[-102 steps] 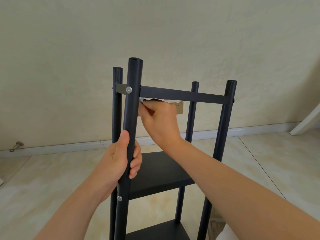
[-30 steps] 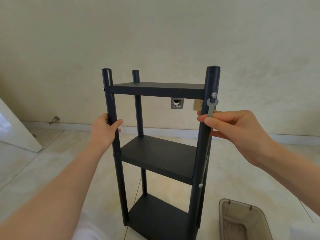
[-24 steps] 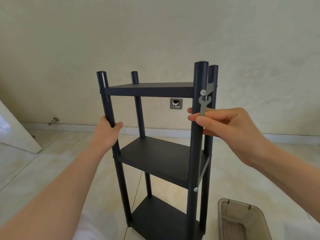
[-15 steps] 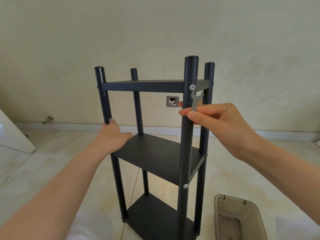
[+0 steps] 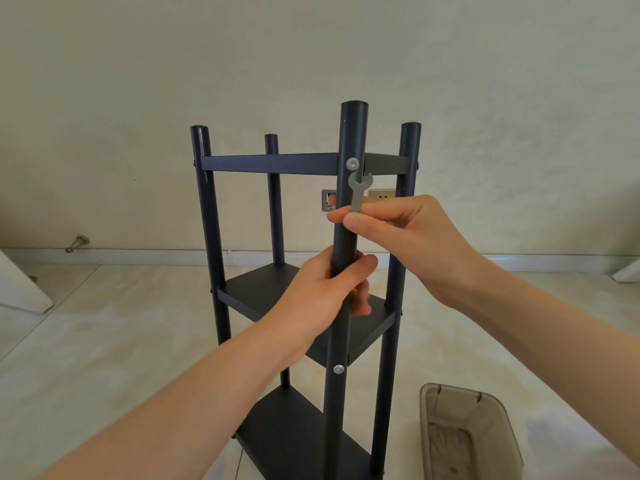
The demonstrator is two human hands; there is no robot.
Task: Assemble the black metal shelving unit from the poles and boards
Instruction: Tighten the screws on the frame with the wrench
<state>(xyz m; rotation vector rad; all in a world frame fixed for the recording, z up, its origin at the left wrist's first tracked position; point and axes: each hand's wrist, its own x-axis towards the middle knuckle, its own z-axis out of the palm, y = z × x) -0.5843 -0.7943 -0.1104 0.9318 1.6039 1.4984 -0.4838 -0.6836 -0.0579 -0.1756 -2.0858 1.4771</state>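
The black shelving unit (image 5: 273, 163) stands upright on the floor, with three boards between four poles. My left hand (image 5: 329, 289) grips the nearest pole (image 5: 348, 140) around its middle, just above the middle board (image 5: 263, 289). My right hand (image 5: 401, 233) pinches a small flat grey wrench (image 5: 358, 190), held upright with its open jaw just below the silver bolt (image 5: 352, 164) that joins the top board to this pole. A second bolt (image 5: 338, 368) shows lower on the same pole.
A grey-brown plastic bin (image 5: 467, 434) sits on the tiled floor at the lower right. A wall with a socket (image 5: 381, 195) is close behind. A door stop (image 5: 78, 243) sits at the left baseboard, and a white panel (image 5: 20, 292) leans at the far left.
The shelf has turned so the near pole faces me. My left hand moved from the far-left pole to this near pole. My right hand kept the wrench just below the top bolt.
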